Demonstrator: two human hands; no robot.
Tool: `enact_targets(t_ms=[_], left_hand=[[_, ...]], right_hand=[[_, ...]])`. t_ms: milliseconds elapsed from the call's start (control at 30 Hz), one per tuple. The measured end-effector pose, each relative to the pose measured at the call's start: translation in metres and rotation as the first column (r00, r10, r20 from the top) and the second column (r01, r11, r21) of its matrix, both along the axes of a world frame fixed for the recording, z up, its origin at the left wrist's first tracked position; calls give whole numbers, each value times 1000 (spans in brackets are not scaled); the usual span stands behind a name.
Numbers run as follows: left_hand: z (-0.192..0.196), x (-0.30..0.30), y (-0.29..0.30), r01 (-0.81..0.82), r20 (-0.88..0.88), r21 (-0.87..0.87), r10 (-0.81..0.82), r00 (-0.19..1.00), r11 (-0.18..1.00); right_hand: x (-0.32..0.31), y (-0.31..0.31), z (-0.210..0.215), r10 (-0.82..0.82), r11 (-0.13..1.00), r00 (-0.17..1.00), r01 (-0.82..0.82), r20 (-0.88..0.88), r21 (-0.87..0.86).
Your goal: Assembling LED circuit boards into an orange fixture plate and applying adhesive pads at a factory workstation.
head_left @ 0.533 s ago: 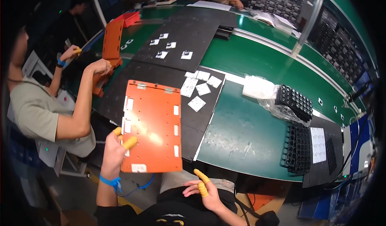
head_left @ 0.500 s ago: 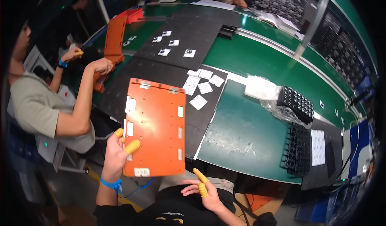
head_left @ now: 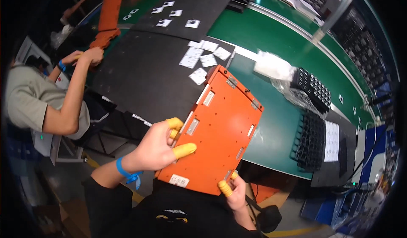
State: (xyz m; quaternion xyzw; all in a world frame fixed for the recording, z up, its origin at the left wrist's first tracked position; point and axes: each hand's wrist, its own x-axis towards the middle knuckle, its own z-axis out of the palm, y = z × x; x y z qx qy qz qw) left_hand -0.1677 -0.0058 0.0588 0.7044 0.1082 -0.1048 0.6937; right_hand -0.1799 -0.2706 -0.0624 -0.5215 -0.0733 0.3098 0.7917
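Observation:
Tilted in front of me is a flat orange hinged fixture [head_left: 214, 132], with small metal hinges along its far edge, cutouts down its sides and a white label near its near edge. My left hand [head_left: 157, 147] grips its left side, a yellow-cotted thumb on the top face and other fingers at the edge. At its lower right corner my right hand [head_left: 235, 195] holds on with yellow-cotted fingertips. A blue band [head_left: 126, 170] circles my left wrist. Whatever lies inside the closed fixture is hidden.
White square cards [head_left: 198, 76] lie on the black mat [head_left: 140, 68] beyond the fixture. To the right are black trays [head_left: 309, 142], a white sheet [head_left: 332, 141] and a white wrapped bundle [head_left: 273, 66]. At left a co-worker's hand [head_left: 94, 56] touches an open orange fixture [head_left: 109, 15].
The fixture has swung to the right and tilted, coming off the black mat's side toward the green bench. My right hand, free before, now grips its lower right corner.

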Motion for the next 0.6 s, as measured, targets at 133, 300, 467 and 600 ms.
enact_targets(t_ms=[133, 300, 467, 600], left_hand=[[-29, 47, -17, 55, 6, -36, -55, 998, 998], [-71, 93, -41, 121, 64, -170, -111, 992, 978], [-76, 115, -43, 177, -49, -169, -187, 981, 970], [-76, 126, -46, 72, -173, -296, -128, 977, 953]], right_hand=[[32, -19, 8, -126, 990, 991, 129, 44, -50], [67, -47, 23, -221, 947, 973, 231, 69, -225], [101, -50, 26, -240, 926, 969, 247, 60, -287], [125, -49, 28, -121, 901, 985, 160, 121, -402]])
